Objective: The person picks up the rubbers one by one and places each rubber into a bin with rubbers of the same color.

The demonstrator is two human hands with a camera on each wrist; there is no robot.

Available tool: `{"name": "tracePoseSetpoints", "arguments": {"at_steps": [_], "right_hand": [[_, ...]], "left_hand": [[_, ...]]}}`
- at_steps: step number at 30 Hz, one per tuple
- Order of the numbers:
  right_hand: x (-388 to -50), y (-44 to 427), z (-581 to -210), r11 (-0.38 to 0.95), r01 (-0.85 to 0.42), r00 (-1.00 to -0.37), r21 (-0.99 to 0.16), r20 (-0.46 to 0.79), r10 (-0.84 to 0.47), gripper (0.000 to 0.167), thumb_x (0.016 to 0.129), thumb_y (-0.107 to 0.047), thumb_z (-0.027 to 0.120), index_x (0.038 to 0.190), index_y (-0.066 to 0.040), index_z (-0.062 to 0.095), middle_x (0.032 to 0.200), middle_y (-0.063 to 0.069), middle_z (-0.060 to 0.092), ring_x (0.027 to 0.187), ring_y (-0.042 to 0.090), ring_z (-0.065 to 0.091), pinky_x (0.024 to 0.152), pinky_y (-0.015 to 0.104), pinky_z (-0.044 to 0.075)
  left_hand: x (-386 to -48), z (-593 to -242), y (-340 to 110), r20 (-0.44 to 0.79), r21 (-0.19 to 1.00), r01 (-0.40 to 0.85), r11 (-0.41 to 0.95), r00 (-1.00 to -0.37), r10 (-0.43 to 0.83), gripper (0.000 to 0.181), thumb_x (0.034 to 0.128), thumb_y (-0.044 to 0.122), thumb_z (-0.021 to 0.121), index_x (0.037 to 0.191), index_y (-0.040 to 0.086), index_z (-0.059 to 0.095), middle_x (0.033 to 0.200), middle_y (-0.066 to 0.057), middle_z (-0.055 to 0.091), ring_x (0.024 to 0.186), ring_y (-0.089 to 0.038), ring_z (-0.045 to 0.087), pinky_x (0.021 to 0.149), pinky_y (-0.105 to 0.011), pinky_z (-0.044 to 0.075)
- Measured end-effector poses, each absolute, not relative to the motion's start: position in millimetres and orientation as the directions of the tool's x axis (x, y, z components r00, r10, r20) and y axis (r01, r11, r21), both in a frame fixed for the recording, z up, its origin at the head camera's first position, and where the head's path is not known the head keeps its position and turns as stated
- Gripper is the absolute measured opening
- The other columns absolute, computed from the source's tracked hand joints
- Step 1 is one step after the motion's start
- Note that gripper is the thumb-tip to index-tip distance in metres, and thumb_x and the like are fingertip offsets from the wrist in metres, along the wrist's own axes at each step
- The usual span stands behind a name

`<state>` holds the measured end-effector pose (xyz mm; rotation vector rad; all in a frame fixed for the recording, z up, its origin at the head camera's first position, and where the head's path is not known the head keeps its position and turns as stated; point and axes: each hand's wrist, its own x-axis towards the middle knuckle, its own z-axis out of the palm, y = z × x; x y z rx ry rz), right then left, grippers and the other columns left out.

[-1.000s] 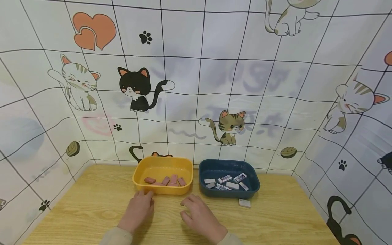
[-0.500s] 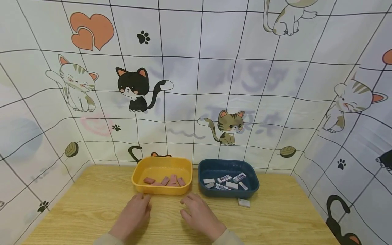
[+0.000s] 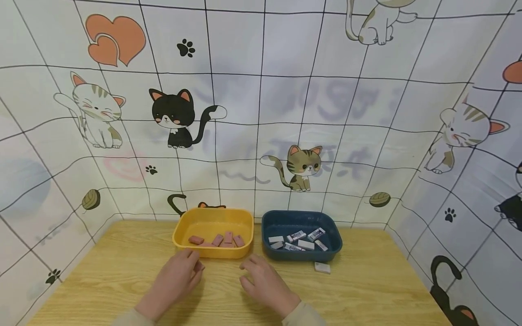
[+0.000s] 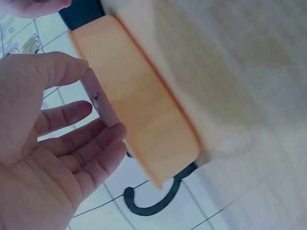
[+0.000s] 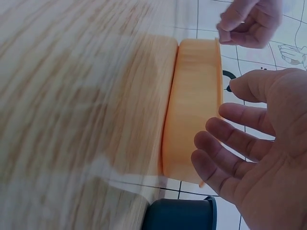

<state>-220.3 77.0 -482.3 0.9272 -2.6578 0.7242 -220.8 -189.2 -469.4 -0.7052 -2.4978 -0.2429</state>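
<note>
My left hand (image 3: 175, 278) is at the near side of the yellow tub (image 3: 240, 251). In the left wrist view it pinches a small pink eraser (image 4: 100, 98) between thumb and fingers; from the head view the eraser is mostly hidden by the hand. Several pink erasers (image 3: 196, 240) lie inside the yellow tub. My right hand (image 3: 269, 287) hovers in front of the gap between the tubs, its fingers relaxed and nothing in them. In the right wrist view the right palm (image 5: 283, 143) shows bare beside the tub wall.
Right of the yellow tub stands a dark blue tub (image 3: 302, 256) holding several white erasers (image 3: 306, 244). One white eraser (image 3: 322, 267) lies on the wooden table (image 3: 367, 290) in front of it. A cat-printed cloth (image 3: 244, 113) hangs behind and at both sides.
My left hand drew back a little toward me, then rose forward again to the yellow tub's front edge. The right hand has stayed nearly still. The head view has shifted slightly.
</note>
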Motion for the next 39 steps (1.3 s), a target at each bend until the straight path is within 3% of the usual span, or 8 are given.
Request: {"name": "tracePoseSetpoints", "arguments": {"at_steps": [8, 15, 25, 39], "right_hand": [[-219.7, 81.5, -477.2, 0.684, -0.601, -0.799, -0.413, 0.332, -0.501, 0.022, 0.094, -0.014, 0.068, 0.114, -0.006, 0.073, 0.106, 0.002, 0.063, 0.095, 0.011, 0.057, 0.086, 0.031, 0.055], [-222.6, 84.7, -473.0, 0.695, -0.601, -0.798, -0.395, 0.339, -0.498, 0.023, 0.095, -0.015, 0.067, 0.115, -0.006, 0.073, 0.107, 0.005, 0.065, 0.099, 0.013, 0.058, 0.088, 0.032, 0.055], [-225.3, 90.2, -469.6, 0.686, -0.615, -0.787, -0.390, 0.357, -0.503, 0.020, 0.097, -0.014, 0.068, 0.115, -0.007, 0.072, 0.110, 0.006, 0.068, 0.100, 0.014, 0.060, 0.089, 0.033, 0.055], [-226.2, 93.6, -468.9, 0.646, -0.662, -0.746, -0.380, 0.418, -0.518, 0.015, 0.095, -0.009, 0.068, 0.109, -0.006, 0.071, 0.107, 0.007, 0.066, 0.095, 0.015, 0.058, 0.085, 0.032, 0.055]], "left_hand": [[-230.6, -450.5, -185.2, 0.580, -0.007, 0.589, 0.808, -0.656, 0.483, 0.027, 0.0777, 0.008, 0.085, 0.088, 0.010, 0.061, 0.088, -0.001, 0.062, 0.073, -0.011, 0.056, 0.065, -0.030, 0.052], [-243.5, -440.7, -181.4, 0.529, 0.028, 0.605, 0.796, -0.684, 0.502, 0.032, 0.0800, 0.006, 0.083, 0.079, 0.014, 0.052, 0.076, 0.006, 0.046, 0.069, -0.008, 0.043, 0.059, -0.025, 0.044], [-271.9, -437.6, -185.5, 0.524, -0.014, 0.646, 0.763, -0.645, 0.556, 0.028, 0.0763, 0.001, 0.081, 0.079, 0.012, 0.055, 0.076, 0.005, 0.048, 0.070, -0.011, 0.048, 0.063, -0.028, 0.047], [-307.7, -436.9, -182.5, 0.405, 0.082, 0.647, 0.758, -0.717, 0.568, 0.028, 0.0798, -0.002, 0.076, 0.077, 0.012, 0.052, 0.073, 0.004, 0.050, 0.068, -0.012, 0.049, 0.063, -0.029, 0.045]]}}
